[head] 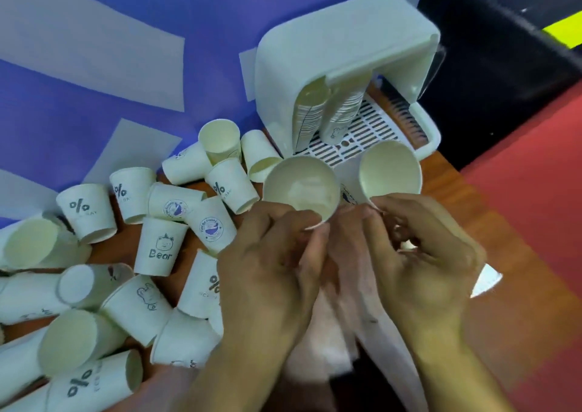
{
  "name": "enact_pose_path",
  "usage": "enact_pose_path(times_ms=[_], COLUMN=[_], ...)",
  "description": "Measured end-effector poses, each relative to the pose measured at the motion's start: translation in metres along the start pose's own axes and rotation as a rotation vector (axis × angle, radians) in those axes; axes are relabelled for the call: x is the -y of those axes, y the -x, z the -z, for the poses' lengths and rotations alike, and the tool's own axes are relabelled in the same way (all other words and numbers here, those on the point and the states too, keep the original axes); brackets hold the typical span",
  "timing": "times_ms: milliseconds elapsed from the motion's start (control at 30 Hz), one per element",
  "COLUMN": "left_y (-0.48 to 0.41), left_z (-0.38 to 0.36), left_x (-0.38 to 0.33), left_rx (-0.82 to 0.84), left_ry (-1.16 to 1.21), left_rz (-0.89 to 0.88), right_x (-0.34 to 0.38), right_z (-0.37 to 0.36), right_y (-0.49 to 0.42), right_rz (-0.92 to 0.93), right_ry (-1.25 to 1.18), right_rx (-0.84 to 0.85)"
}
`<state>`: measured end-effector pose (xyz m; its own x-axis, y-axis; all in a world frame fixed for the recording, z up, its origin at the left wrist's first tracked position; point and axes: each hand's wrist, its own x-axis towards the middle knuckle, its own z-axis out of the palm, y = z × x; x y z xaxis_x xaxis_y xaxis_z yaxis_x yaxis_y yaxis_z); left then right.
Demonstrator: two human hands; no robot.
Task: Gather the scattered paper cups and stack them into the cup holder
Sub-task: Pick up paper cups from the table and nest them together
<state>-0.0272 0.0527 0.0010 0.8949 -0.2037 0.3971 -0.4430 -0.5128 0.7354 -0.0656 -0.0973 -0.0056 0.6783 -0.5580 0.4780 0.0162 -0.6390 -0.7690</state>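
- White paper cups are in both hands in the head view, each with its open mouth turned up toward the camera.
- The left hand has its fingers curled and pinches the near rim of the left cup.
- The right hand is curled the same way and pinches the near rim of the right cup.
- The two held cups sit side by side, close but apart, just in front of the cup holder.
- The cup holder is a white hooded box at the far edge of the wooden table, with a slotted tray at its base.
- Two nested cup stacks stand upside down on that tray under the hood, just beside each other.
- Scattered cups cover the left part of the table, most on their sides or upside down; printed ones include a Bear cup standing mouth down.
- A purple backdrop with pale stripes rises behind the pile.
- Red floor shows to the right of the table.
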Motion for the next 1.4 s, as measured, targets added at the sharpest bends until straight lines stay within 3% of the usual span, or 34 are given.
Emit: enact_pose_path(times_ms=[100,400,933,1400], left_y=[-0.02,-0.049,-0.056,-0.059], left_z=[-0.027,-0.09,-0.131,-0.137], left_x=[-0.009,-0.001,0.031,0.036], left_rx=[0.025,0.112,0.304,0.351], left_ry=[-0.015,-0.066,-0.344,-0.496], left_rz=[-0.01,0.08,0.177,0.072], right_x=[-0.015,-0.071,-0.123,-0.119], right_z=[0.004,-0.009,-0.043,-0.04], right_y=[-0.014,-0.069,-0.081,-0.076], right_rz=[0.034,-0.001,-0.033,-0.167], right_ry=[0.123,0.128,0.287,0.261], right_rx=[-0.023,0.098,0.424,0.38])
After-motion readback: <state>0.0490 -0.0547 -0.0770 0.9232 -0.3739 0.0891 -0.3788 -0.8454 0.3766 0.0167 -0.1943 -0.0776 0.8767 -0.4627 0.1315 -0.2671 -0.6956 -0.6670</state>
